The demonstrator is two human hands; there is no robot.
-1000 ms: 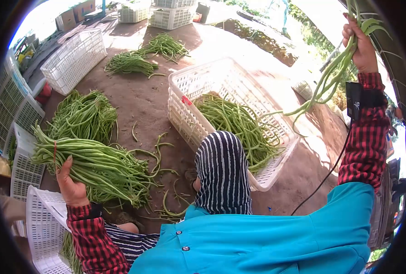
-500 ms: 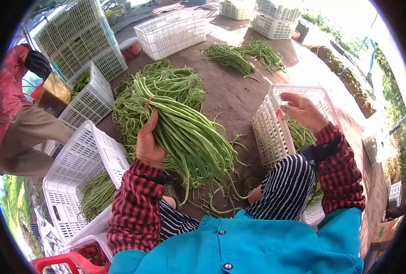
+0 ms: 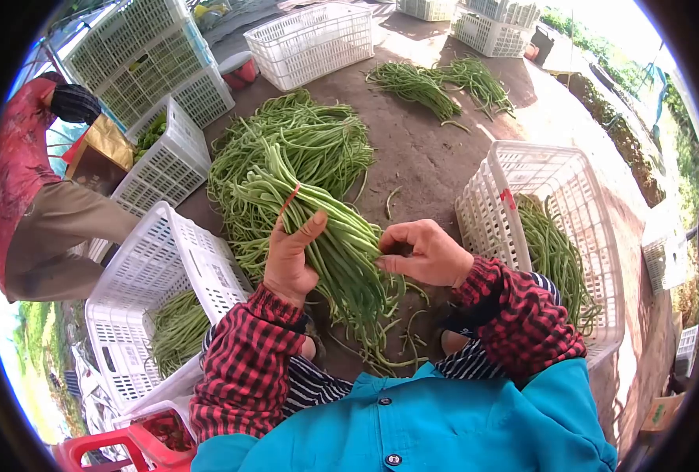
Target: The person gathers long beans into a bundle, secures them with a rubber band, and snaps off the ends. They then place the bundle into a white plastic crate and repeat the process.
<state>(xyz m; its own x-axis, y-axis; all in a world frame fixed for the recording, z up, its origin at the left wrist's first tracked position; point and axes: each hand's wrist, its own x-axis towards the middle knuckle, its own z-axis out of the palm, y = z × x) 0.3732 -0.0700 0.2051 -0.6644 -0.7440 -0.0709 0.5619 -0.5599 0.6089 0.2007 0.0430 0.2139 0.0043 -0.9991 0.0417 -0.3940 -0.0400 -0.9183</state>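
Bundle of yardlong beans (image 3: 348,263) held by left hand (image 3: 293,266)

The bundle is gripped beside its red band (image 3: 290,200). The right hand (image 3: 430,253), narrowly curled, is placed at the bundle's side; whether anything is pinched cannot be told. Beyond the grip a bean heap (image 3: 306,138) is seen; right of the grip, a white crate (image 3: 491,206).

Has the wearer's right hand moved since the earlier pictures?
Yes. Against the white crate on the right, the right hand has moved leftward: half a second ago it overlapped the crate's rim in view; now it is at the bean bundle.
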